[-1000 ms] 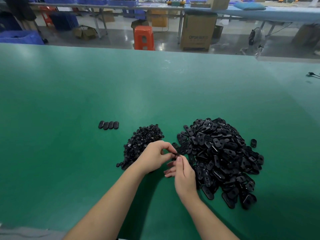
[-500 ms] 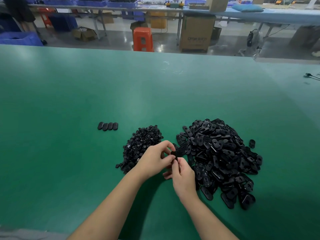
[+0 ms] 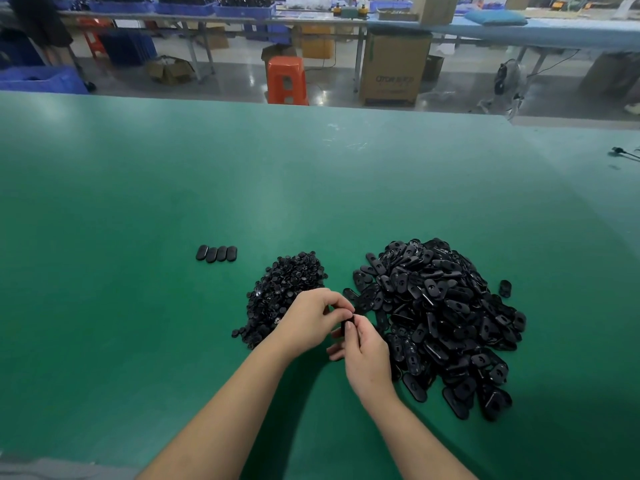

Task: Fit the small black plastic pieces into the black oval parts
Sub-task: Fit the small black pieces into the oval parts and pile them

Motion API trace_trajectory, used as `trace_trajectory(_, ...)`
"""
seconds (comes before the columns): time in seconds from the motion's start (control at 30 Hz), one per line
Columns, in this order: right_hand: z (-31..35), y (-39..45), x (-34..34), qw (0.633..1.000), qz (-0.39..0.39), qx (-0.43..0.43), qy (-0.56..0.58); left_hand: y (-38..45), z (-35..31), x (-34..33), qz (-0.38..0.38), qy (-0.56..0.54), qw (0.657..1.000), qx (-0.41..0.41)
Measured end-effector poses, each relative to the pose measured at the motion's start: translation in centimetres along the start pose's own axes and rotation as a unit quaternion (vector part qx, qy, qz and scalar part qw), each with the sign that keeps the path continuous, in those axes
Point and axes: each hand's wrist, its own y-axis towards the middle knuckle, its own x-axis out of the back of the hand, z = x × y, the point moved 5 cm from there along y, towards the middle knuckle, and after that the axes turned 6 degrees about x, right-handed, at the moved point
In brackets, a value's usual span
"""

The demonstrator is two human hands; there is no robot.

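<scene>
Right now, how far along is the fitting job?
Barely started. Done: four oval parts lined up apart. In hand: left hand and right hand pinch one black part between them. Left: the small-piece pile and large oval pile.

The black part (image 3: 347, 323) pinched between left hand (image 3: 311, 320) and right hand (image 3: 367, 358) is mostly hidden by fingers; its shape is unclear.

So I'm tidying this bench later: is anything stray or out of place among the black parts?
One oval part lies alone on the green table, just right of the big oval pile. Four ovals stand in a neat row, apart on the left. The small-piece pile looks ordinary.
</scene>
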Motion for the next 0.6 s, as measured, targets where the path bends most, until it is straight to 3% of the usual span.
trace_trajectory(0.27, 0.6, -0.1, 0.1, 1.0, -0.005, 0.002, 0.013, 0.5, 1.1, -0.1, -0.018, -0.036, 0.998, 0.057)
trace_trajectory(0.6, 0.3, -0.2, 0.1, 1.0, -0.012, 0.002, 0.024, 0.8, 1.6, 0.0, -0.024, -0.027, 0.998, 0.055)
